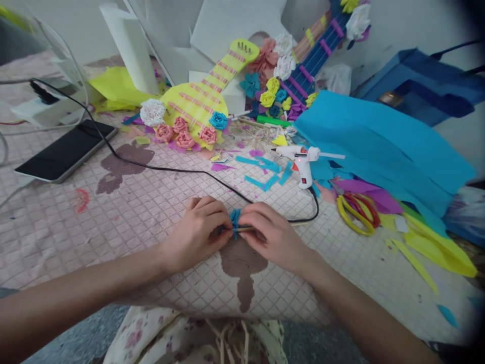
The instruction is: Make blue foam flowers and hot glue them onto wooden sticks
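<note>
Both hands meet over the near middle of the table. Between them is a strip of crinkled blue paper (235, 218), bunched around a thin wooden stick (245, 229). My left hand (204, 227) pinches the paper and the stick from the left, fingertips pressed together. From the right, my right hand (271, 235) closes on the stick, its fingers touching the paper. Part of the stick is hidden inside the fingers. Just beyond the hands lie cut blue paper strips (261, 183) and a white glue gun (303, 164) with its red light on.
A black cord (182, 170) crosses behind the hands. Yellow-handled scissors (356, 215) and blue paper sheets (379, 136) lie to the right. A yellow paper guitar (200, 93) with paper roses leans at the back. A phone (68, 151) and a power strip (45, 103) are at left.
</note>
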A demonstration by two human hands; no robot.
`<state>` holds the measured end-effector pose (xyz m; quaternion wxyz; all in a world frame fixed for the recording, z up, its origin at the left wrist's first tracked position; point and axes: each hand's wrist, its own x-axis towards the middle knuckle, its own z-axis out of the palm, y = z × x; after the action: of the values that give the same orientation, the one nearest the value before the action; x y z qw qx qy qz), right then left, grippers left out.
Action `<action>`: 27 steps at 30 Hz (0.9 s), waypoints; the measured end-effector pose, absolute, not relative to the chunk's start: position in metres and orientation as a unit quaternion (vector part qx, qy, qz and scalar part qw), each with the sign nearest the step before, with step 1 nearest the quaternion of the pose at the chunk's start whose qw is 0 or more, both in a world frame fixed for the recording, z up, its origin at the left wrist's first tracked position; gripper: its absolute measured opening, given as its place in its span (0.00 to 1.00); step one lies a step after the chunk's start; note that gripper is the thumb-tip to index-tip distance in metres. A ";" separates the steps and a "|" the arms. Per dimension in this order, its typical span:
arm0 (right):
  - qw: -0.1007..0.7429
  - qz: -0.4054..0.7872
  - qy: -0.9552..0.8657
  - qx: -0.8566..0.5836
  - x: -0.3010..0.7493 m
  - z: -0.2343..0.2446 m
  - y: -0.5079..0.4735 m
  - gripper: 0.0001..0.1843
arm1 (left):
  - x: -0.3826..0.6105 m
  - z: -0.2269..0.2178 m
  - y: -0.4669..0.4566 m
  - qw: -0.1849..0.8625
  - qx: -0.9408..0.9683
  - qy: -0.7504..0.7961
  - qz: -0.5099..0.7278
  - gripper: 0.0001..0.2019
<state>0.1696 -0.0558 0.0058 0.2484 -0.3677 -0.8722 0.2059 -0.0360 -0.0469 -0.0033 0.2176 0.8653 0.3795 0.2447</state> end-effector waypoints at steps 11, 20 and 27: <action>0.256 0.119 -0.892 -0.352 0.167 -0.008 -0.062 0.10 | -0.037 -0.002 -0.046 0.230 0.862 0.383 0.240 0.03; 0.247 0.060 -0.906 -0.338 0.166 -0.012 -0.064 0.12 | -0.036 -0.004 -0.046 0.221 0.864 0.383 0.239 0.03; 0.237 0.072 -0.903 -0.351 0.166 -0.012 -0.065 0.12 | -0.036 -0.007 -0.048 0.163 0.871 0.375 0.272 0.02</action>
<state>0.1665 -0.0646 -0.0123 0.2373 -0.3515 -0.9028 0.0718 -0.0362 -0.0483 -0.0066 0.1629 0.8712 0.3746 0.2724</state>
